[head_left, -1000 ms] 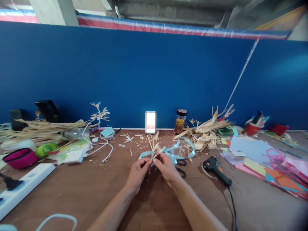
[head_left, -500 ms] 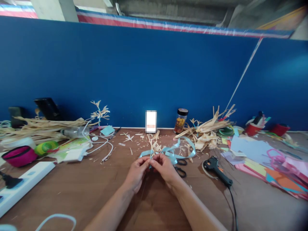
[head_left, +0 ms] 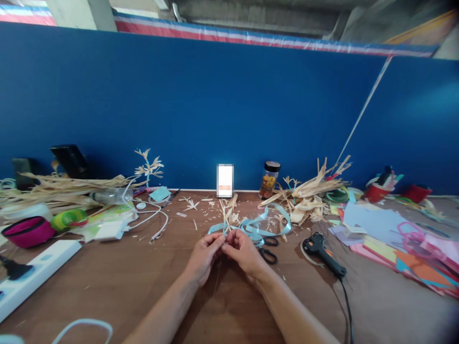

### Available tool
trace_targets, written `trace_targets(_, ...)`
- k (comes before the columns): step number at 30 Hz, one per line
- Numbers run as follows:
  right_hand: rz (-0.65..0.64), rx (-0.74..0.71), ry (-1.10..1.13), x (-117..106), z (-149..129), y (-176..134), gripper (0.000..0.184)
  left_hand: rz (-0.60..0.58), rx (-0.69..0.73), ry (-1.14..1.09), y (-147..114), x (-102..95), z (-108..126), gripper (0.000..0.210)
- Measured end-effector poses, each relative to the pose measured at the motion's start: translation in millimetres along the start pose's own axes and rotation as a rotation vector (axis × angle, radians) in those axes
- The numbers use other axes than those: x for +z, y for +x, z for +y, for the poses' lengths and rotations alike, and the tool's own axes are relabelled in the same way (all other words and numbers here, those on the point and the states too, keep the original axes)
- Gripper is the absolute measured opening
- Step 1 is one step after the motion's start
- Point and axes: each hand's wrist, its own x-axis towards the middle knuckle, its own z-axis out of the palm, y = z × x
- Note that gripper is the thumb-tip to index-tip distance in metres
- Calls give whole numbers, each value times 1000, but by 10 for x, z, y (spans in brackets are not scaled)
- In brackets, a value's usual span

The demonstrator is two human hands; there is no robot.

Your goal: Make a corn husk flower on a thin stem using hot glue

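My left hand (head_left: 204,258) is closed, thumb and fingertips pinching the stem of a dried-husk flower (head_left: 226,212) just above the table. Its pale strips fan out upward beyond my fingers. My right hand (head_left: 245,251) meets it fingertip to fingertip, its fingers bent in a pinch at the light blue ribbon (head_left: 289,220) by the stem. Ribbon loops spread behind both hands, mostly to the right. Most of the stem is hidden by my fingers. Black-handled scissors (head_left: 269,256) lie beside my right hand, partly under the ribbon.
A glue gun (head_left: 328,258) with its cord lies at right, near coloured paper sheets (head_left: 376,222). Dried husks (head_left: 311,193) and a black-lidded jar (head_left: 269,180) stand behind. At left are a power strip (head_left: 43,274), white cables and a finished husk flower (head_left: 148,167).
Both hands stay in nearly the same place. My right thumb has shifted slightly down at the stem, and the blue end below my fingertips no longer shows.
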Motion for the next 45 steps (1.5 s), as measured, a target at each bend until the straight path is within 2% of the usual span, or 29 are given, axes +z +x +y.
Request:
trace_targets(8,46,121,102,20,-42,-26,31,9,-8,130,19,-37,5,25)
trace_targets(13,-12,213,201,-6,-87,-35,31,11,7,159,21,-39,15,23)
trace_targets(20,-103,288,216,-63,-101,-20,25,9,-6,163,35,-68,1,23)
trace_targets(28,-59,308,256,-49,-97,-28,29,-83,4,70,21,-44,3,17)
trace_targets(38,19,241,181,-21,-38,-18,31,-81,17,93,24,-37,-31,22)
trace_targets(41,29,223,136,-21,-39,-23,29,-49,38,154,34,-44,-32,26)
trace_targets(45,13,219,96,-17,-19,-28,27,56,97,191,57,-63,-26,32)
